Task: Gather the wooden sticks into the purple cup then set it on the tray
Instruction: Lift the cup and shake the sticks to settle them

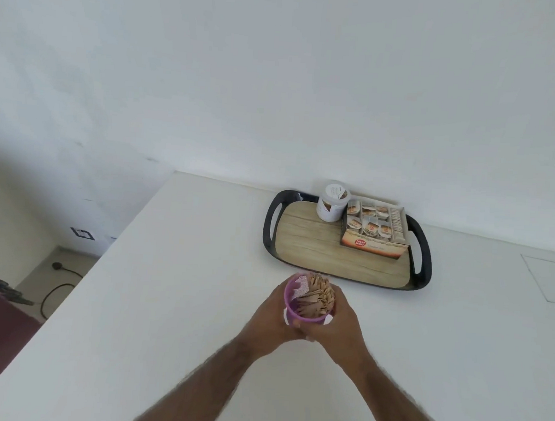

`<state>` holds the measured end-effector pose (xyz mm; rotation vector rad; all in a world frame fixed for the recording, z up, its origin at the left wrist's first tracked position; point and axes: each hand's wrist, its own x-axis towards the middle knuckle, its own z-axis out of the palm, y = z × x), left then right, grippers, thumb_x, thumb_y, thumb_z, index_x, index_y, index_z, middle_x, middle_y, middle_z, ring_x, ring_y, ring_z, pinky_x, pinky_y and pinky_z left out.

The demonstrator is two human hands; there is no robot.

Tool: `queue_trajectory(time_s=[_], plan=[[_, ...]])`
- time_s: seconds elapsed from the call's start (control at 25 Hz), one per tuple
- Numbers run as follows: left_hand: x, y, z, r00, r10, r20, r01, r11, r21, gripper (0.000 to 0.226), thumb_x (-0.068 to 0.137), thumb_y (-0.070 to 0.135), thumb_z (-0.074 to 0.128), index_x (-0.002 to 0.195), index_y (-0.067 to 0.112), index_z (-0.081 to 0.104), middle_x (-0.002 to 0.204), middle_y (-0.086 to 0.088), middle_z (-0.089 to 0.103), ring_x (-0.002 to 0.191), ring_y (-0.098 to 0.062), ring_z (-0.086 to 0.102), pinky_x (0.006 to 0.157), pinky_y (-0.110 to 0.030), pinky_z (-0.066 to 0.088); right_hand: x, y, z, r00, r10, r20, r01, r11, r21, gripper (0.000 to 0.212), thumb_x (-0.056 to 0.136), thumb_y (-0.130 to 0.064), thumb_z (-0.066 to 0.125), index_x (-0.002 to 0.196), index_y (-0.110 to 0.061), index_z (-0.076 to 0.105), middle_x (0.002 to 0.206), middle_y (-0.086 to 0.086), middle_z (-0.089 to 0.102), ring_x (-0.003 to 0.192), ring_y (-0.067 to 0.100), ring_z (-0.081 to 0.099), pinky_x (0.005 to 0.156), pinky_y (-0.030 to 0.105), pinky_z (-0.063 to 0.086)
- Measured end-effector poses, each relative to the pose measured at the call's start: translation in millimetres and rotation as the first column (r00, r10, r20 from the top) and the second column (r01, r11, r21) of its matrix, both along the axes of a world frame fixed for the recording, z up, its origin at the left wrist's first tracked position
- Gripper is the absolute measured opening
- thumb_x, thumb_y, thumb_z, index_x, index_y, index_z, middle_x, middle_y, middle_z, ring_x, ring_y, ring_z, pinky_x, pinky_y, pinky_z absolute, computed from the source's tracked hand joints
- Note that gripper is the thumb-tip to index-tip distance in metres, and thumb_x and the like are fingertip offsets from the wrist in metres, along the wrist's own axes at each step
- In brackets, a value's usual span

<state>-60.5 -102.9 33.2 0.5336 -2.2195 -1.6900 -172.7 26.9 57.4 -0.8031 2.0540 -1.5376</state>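
The purple cup [291, 296] is full of wooden sticks [317, 297], whose ends show at its mouth. Both hands wrap around it over the white counter. My left hand [273, 318] grips its left side and my right hand [343, 323] grips its right side, fingers meeting under the cup's near side. The cup is just in front of the near edge of the tray [313, 245], a black-rimmed tray with a wood-pattern floor. Whether the cup rests on the counter is hidden by my hands.
On the tray's back stand a white round tub [331, 205] and an open carton of sachets [376, 228]. The white counter [164, 301] ends at the left, with floor and a black cable [55, 288] below. A wall rises behind.
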Motion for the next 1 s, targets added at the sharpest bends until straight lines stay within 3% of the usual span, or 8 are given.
queue_trajectory(time_s=[0.24, 0.4, 0.52, 0.64, 0.72, 0.88, 1.0], plan=[[-6.8, 17.3, 5.9, 0.997, 0.077, 0.016, -0.076, 0.996, -0.039, 0.106, 0.057, 0.050, 0.098, 0.144, 0.055, 0.037, 0.140, 0.026, 0.056, 0.129, -0.002, 0.053, 0.097, -0.020, 0.050, -17.2, 6.9, 16.6, 0.997, 0.038, -0.061, -0.037, 0.999, 0.018, 0.084, 0.053, -0.047, 0.096, 0.125, -0.042, 0.055, 0.115, -0.023, 0.068, 0.109, 0.003, 0.064, 0.083, 0.024, 0.059], [-12.8, 22.4, 14.5, 0.985, 0.160, -0.063, -0.163, 0.986, -0.048, 0.089, 0.061, 0.036, 0.099, 0.134, 0.052, 0.050, 0.128, 0.018, 0.067, 0.118, -0.006, 0.063, 0.085, -0.015, 0.053, -15.7, 4.7, 21.4, 0.994, 0.090, -0.063, -0.088, 0.996, 0.030, 0.084, 0.052, -0.042, 0.097, 0.125, -0.040, 0.056, 0.116, -0.021, 0.069, 0.111, 0.003, 0.065, 0.089, 0.033, 0.060], [-16.2, 22.6, 21.5, 0.978, 0.185, -0.101, -0.190, 0.980, -0.051, 0.083, 0.063, 0.033, 0.098, 0.131, 0.051, 0.052, 0.126, 0.018, 0.068, 0.117, -0.006, 0.064, 0.087, -0.014, 0.051, -16.2, 3.8, 29.2, 0.992, 0.080, -0.102, -0.080, 0.997, 0.002, 0.085, 0.053, -0.046, 0.096, 0.127, -0.041, 0.055, 0.118, -0.024, 0.067, 0.113, -0.001, 0.063, 0.089, 0.031, 0.060], [-15.7, 22.8, 29.8, 0.983, 0.146, -0.107, -0.155, 0.985, -0.079, 0.095, 0.057, 0.045, 0.099, 0.138, 0.045, 0.048, 0.133, 0.018, 0.064, 0.125, -0.008, 0.059, 0.098, -0.026, 0.051, -18.9, 6.1, 38.5, 0.993, 0.050, -0.108, -0.054, 0.998, -0.033, 0.088, 0.052, -0.054, 0.094, 0.128, -0.043, 0.051, 0.119, -0.027, 0.064, 0.115, -0.001, 0.060, 0.083, 0.021, 0.059], [-13.8, 23.6, 25.7, 0.989, 0.122, -0.082, -0.129, 0.988, -0.084, 0.098, 0.056, 0.045, 0.100, 0.138, 0.046, 0.047, 0.135, 0.019, 0.062, 0.127, -0.007, 0.057, 0.102, -0.032, 0.049, -17.4, 10.0, 37.2, 0.995, 0.053, -0.088, -0.052, 0.999, 0.007, 0.087, 0.053, -0.049, 0.096, 0.127, -0.039, 0.052, 0.116, -0.022, 0.066, 0.114, 0.004, 0.063, 0.083, 0.022, 0.060], [-6.1, 28.3, 22.5, 0.994, 0.086, -0.068, -0.093, 0.990, -0.105, 0.102, 0.057, 0.046, 0.099, 0.142, 0.050, 0.043, 0.140, 0.023, 0.058, 0.131, -0.005, 0.053, 0.100, -0.019, 0.046, -11.3, 24.1, 24.6, 0.998, 0.025, -0.057, -0.026, 1.000, -0.013, 0.086, 0.052, -0.047, 0.096, 0.127, -0.040, 0.054, 0.118, -0.020, 0.067, 0.112, 0.004, 0.064, 0.085, 0.028, 0.061], [-6.4, 39.0, 21.2, 0.992, 0.102, -0.080, -0.107, 0.993, -0.058, 0.089, 0.063, 0.035, 0.098, 0.137, 0.049, 0.049, 0.133, 0.020, 0.063, 0.124, -0.006, 0.060, 0.091, -0.015, 0.051, 1.8, 27.2, 18.0, 0.999, 0.011, -0.037, -0.012, 1.000, -0.020, 0.087, 0.052, -0.046, 0.096, 0.129, -0.039, 0.054, 0.118, -0.018, 0.067, 0.112, 0.004, 0.063, 0.087, 0.027, 0.060]])
